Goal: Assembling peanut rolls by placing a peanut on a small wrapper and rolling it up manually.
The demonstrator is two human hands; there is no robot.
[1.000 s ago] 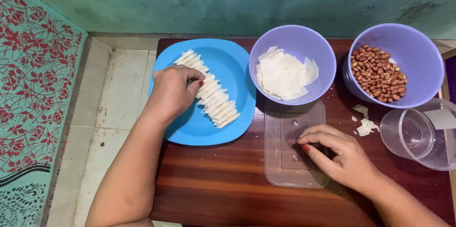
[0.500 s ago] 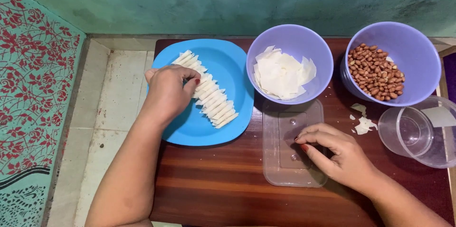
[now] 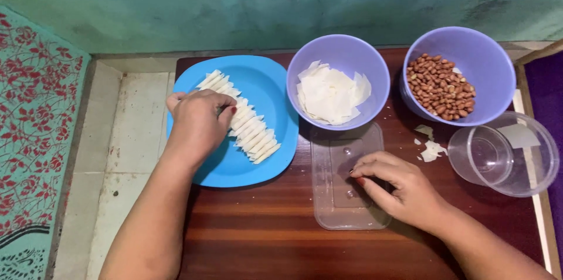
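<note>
White rolled wrappers (image 3: 246,124) line the blue plate (image 3: 270,89); left hand (image 3: 196,124) pinches one (fingertips hidden), right hand (image 3: 393,186) fingers curled together on the clear lid (image 3: 340,198).

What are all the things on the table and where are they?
Table: one, dark brown wood, by a green wall.
Plate: one, blue, left on table.
Rolled wrappers: a row, white, on the plate.
Wrapper bowl: one, purple, middle back, holding white sheets.
Peanut bowl: one, purple, right back, holding brown peanuts.
Flat lid: one, clear, middle front.
Clear container: one, right edge.
Scraps: few, white, beside the lid.
Left hand: on the rolls.
Right hand: on the lid.
</note>
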